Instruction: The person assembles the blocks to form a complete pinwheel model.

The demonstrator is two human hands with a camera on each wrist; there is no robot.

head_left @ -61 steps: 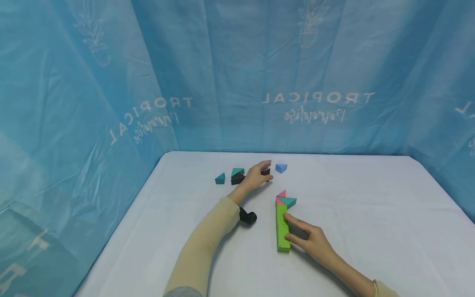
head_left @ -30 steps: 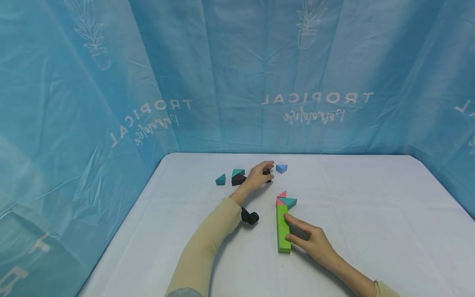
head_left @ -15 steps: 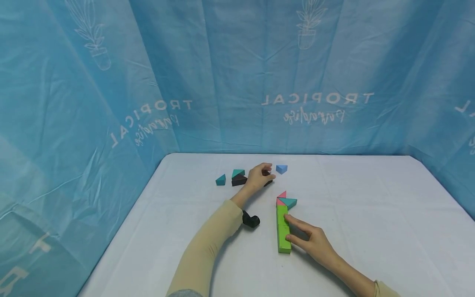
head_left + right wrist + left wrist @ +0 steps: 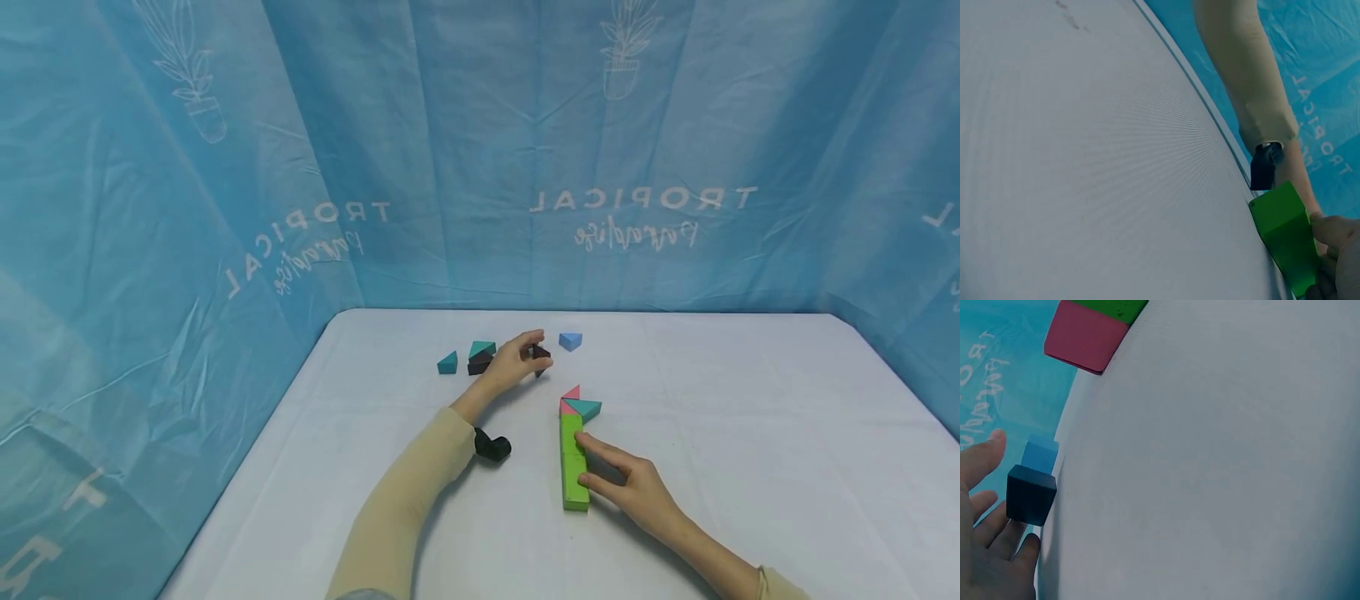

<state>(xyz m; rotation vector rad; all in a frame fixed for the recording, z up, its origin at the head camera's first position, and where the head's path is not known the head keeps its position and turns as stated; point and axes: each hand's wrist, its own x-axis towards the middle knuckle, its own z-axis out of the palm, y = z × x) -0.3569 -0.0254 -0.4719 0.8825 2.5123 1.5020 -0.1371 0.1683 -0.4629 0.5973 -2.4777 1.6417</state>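
In the head view my left hand (image 4: 517, 358) is at a dark brown triangular block (image 4: 542, 358) near the far side of the table. The left wrist view shows the thumb (image 4: 984, 459) raised apart from this block, with the fingers spread below and behind it. My right hand (image 4: 633, 492) touches the right side of a row of green blocks (image 4: 573, 471) with thumb and forefinger tips. Two pink triangular blocks (image 4: 572, 392) and a teal triangular block (image 4: 585, 408) sit against the row's far end.
A light blue triangular block (image 4: 570, 341) lies beyond the left hand. Left of it are another dark brown block (image 4: 480, 363) and two teal blocks (image 4: 447, 362). A black wrist device (image 4: 492, 447) hangs from the left sleeve. Blue printed curtains (image 4: 480, 167) surround the white table (image 4: 750, 467).
The dark brown block by my left hand has turned and shifted slightly nearer. My left hand and forearm have drawn back a little to the left. The right hand has stayed at the green blocks.
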